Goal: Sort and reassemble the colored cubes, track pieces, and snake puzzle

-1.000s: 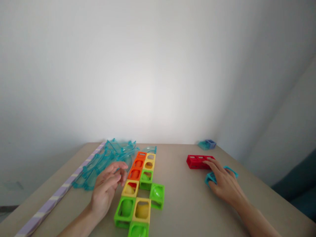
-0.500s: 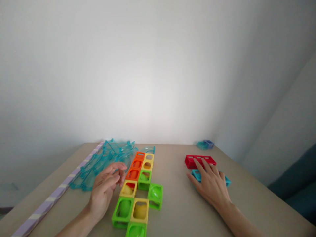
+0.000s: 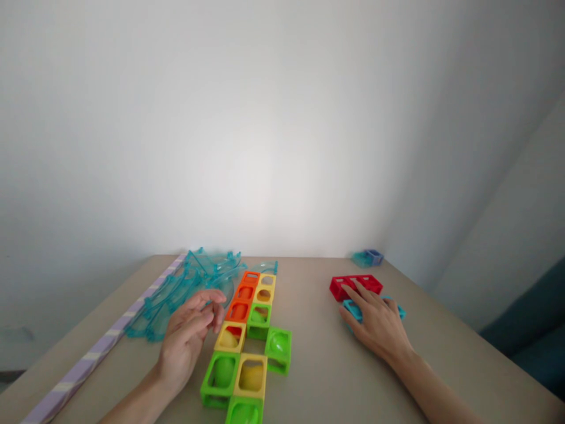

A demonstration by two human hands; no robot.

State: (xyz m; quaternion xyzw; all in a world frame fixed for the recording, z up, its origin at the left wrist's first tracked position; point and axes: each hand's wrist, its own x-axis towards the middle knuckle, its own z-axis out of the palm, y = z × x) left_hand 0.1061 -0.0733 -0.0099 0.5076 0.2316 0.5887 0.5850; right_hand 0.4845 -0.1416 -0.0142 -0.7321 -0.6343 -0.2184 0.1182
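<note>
Pale wall [image 3: 273, 129], plain, standing behind a beige worktop [image 3: 313, 359]. Items listed from left to right.

Striped strip [image 3: 103, 347], lavender and cream, running along the left part of the worktop. Teal translucent pieces [image 3: 194, 282], several, curved, heaped one over another beside the strip.

Left hand [image 3: 188, 341]: loosely curled, half open, nothing visible in its grasp; poised in front of the teal heap, fingertips near the cubes.

Hollow cubes, set in a stepped double row: three orange cubes [image 3: 239, 312], four yellow cubes [image 3: 251, 377], four green cubes [image 3: 220, 377], the nearest cut by the lower frame edge. One square gap in the row shows worktop.

Clear curved piece [image 3: 267, 268], just behind the row's far end.

Red block [image 3: 338, 288], elongated, with openings on top, well apart from the cubes. Blue block [image 3: 353, 309], lying just in front of the red one, largely covered.

Right hand [image 3: 375, 324]: palm down, fingers spread over the blue block and reaching the red; whether it grips cannot be told.

Small violet-blue piece [image 3: 375, 257], back corner, beside a teal piece [image 3: 361, 259]. Dark teal cloth [image 3: 529, 330], far right.
</note>
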